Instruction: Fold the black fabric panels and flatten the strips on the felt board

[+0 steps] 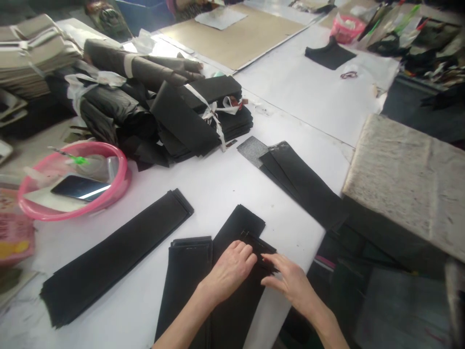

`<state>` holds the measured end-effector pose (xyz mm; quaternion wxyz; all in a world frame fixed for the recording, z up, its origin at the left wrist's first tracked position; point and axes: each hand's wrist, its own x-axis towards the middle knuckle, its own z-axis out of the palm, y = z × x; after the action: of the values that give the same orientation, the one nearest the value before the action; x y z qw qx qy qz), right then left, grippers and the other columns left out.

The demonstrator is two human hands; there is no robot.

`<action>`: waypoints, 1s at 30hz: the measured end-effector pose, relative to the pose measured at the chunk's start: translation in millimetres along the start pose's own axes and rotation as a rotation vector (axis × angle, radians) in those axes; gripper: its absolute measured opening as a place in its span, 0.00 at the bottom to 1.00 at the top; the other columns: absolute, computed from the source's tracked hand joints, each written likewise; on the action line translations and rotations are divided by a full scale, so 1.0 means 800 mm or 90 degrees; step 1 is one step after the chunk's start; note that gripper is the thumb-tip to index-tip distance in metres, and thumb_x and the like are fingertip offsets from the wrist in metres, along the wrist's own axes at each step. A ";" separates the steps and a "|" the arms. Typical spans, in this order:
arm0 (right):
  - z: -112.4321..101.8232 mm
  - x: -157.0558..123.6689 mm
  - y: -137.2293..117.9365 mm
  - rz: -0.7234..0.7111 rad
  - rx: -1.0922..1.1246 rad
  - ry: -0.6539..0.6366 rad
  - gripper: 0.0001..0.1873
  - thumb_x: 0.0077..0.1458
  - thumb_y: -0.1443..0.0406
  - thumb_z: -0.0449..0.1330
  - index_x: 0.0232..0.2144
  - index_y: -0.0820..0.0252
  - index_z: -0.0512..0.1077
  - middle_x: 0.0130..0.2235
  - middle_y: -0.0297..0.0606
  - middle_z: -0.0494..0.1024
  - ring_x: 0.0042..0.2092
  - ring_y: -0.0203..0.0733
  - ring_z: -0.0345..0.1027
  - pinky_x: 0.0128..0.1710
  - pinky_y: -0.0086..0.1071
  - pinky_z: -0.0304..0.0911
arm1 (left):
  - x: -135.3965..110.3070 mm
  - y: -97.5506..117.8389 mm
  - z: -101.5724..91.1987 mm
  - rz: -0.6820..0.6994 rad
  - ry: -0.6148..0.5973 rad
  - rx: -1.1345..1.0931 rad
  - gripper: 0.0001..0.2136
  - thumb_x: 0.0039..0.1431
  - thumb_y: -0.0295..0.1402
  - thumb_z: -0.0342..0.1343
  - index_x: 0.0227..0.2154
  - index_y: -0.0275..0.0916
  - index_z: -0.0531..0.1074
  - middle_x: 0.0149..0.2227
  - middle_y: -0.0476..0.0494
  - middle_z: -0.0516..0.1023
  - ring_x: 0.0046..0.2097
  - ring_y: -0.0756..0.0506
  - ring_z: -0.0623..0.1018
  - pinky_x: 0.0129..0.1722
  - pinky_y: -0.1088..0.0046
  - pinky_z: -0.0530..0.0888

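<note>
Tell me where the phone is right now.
Head view, left side: the phone lies inside the pink basin, just above the long stack of black fabric strips.

1. A pink basin [121,169] sits by the left edge of the table [308,92], with a dark phone [80,187] lying in it.
2. A long stack of black strips [116,254] lies slantwise between the basin and the near edge.
3. A heap of black fabric bundles [174,116], some tied with white tape, fills the far left part.
4. More black strips [305,184] lie near the right edge, a grey piece [252,149] at their far end.
5. A rough grey block [407,179] stands at the right edge.
6. A brown board [236,39] lies along the far edge.
7. A pink basket [345,29] and a black cut piece [329,54] lie toward the far right corner.
8. Stacked beige card [32,53] occupies the far left corner.
</note>
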<state>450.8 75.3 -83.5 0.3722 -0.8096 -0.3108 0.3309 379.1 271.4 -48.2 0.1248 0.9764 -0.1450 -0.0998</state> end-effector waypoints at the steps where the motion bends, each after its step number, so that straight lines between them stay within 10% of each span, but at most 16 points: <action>1: 0.007 0.004 -0.007 -0.008 -0.064 0.001 0.22 0.57 0.55 0.62 0.52 0.53 0.69 0.49 0.41 0.75 0.49 0.50 0.71 0.48 0.40 0.66 | 0.001 0.002 0.001 0.002 0.009 -0.008 0.02 0.64 0.26 0.50 0.36 0.38 0.67 0.36 0.46 0.70 0.40 0.43 0.71 0.44 0.62 0.71; 7: 0.050 0.034 0.004 0.012 -0.214 0.061 0.09 0.65 0.63 0.49 0.45 0.54 0.67 0.39 0.38 0.78 0.39 0.49 0.75 0.36 0.40 0.68 | -0.043 -0.042 0.014 -0.171 0.147 -0.055 0.23 0.63 0.29 0.54 0.59 0.40 0.58 0.58 0.39 0.66 0.61 0.39 0.65 0.60 0.58 0.65; 12: 0.043 0.048 0.025 0.029 -0.200 0.061 0.13 0.64 0.59 0.51 0.49 0.55 0.62 0.39 0.39 0.79 0.38 0.51 0.76 0.35 0.40 0.67 | -0.117 -0.115 0.005 -0.384 0.072 0.024 0.26 0.55 0.35 0.63 0.55 0.38 0.62 0.55 0.35 0.68 0.56 0.36 0.69 0.55 0.55 0.69; 24: 0.031 0.063 0.010 0.029 -0.227 -0.006 0.13 0.62 0.61 0.54 0.48 0.60 0.66 0.42 0.46 0.78 0.46 0.55 0.73 0.41 0.41 0.65 | -0.092 -0.164 -0.017 -0.309 -0.199 -0.058 0.15 0.43 0.40 0.70 0.28 0.38 0.73 0.32 0.45 0.74 0.35 0.42 0.76 0.31 0.71 0.67; 30: 0.027 0.064 0.012 0.018 -0.180 -0.003 0.10 0.61 0.61 0.55 0.43 0.58 0.69 0.42 0.42 0.79 0.46 0.53 0.73 0.42 0.39 0.63 | -0.109 -0.092 -0.089 -0.161 -0.164 -0.175 0.11 0.51 0.39 0.66 0.29 0.43 0.69 0.25 0.56 0.72 0.29 0.49 0.73 0.27 0.74 0.61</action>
<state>467.0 117.4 -117.9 0.2489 -0.8576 -0.3436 0.2907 332.8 381.6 13.0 0.2236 0.9399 -0.0211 -0.2573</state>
